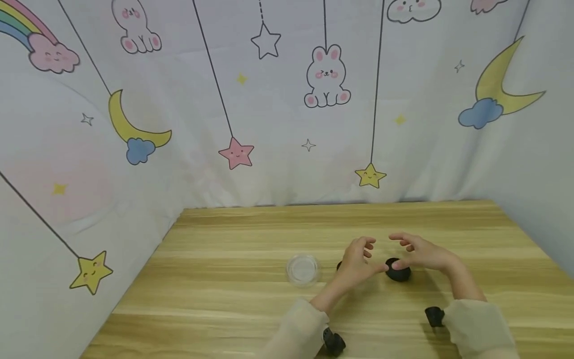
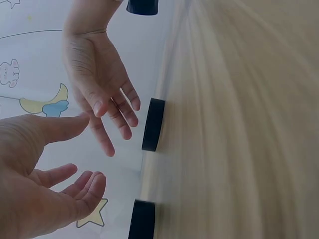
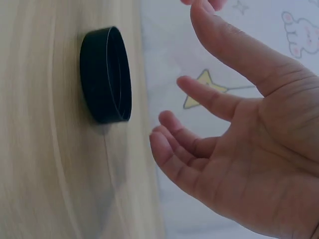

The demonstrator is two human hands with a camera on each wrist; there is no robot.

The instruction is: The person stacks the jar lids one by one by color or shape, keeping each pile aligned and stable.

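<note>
My left hand (image 1: pixel 358 264) hovers above the table with fingers relaxed and nothing in it. Facing it, palm inward, is my right hand (image 1: pixel 423 253), also empty and loosely spread. Beneath the right hand's thumb, a shallow black round lid (image 1: pixel 399 271) lies on the wood. From the right wrist the black lid (image 3: pixel 99 74) looks hollow, its open side up. Another black round piece (image 1: pixel 339 267) is mostly hidden behind the left hand. To the left stands a clear round container (image 1: pixel 303 270). In the left wrist view both black pieces (image 2: pixel 153 124) lie beside the hands.
The wooden table (image 1: pixel 224 284) reaches back to a white curtain (image 1: pixel 278 119) printed with stars, moons and rabbits. A black wrist camera (image 1: pixel 334 342) sits at the left sleeve, and another black camera (image 1: pixel 434 316) at the right one.
</note>
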